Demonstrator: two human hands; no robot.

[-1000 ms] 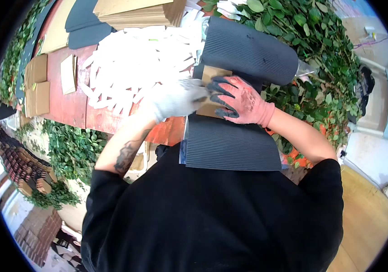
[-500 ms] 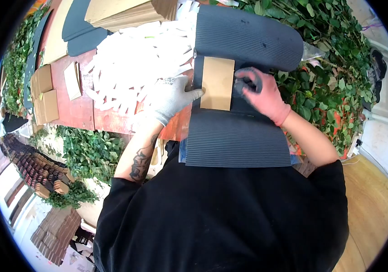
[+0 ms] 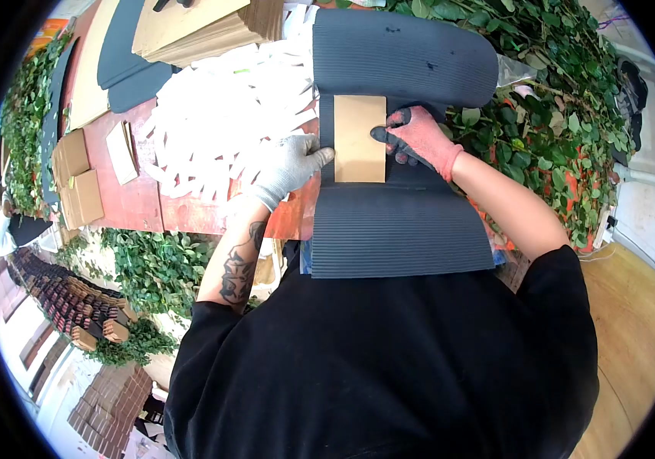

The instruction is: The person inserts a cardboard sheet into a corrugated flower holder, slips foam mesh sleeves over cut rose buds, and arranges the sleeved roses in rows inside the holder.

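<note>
A ribbed black sheet [image 3: 402, 229] lies before me, its upper flap [image 3: 404, 57] spread toward the far side. On its flat middle band rests a tan cardboard rectangle [image 3: 360, 153]. My left hand [image 3: 289, 164], in a grey glove, is closed at the sheet's left edge, thumb laid over it beside the cardboard. My right hand [image 3: 417, 140] wears a red glove with dark fingertips. Its fingers are curled, and the thumb tip overlaps the cardboard's right edge. What lies inside those fingers is hidden.
White paper strips [image 3: 213, 115] are heaped left of the sheet on a red table [image 3: 125, 199]. Behind stands a cardboard stack [image 3: 197, 34]; black sheets [image 3: 132, 61] and folded cardboard pieces [image 3: 75, 176] lie farther left. Leafy stems [image 3: 542, 130] crowd the right side.
My right hand has moved slightly left and come down onto the cardboard's right edge. My left hand stays at the sheet's left edge. The whole view has shifted a little.
</note>
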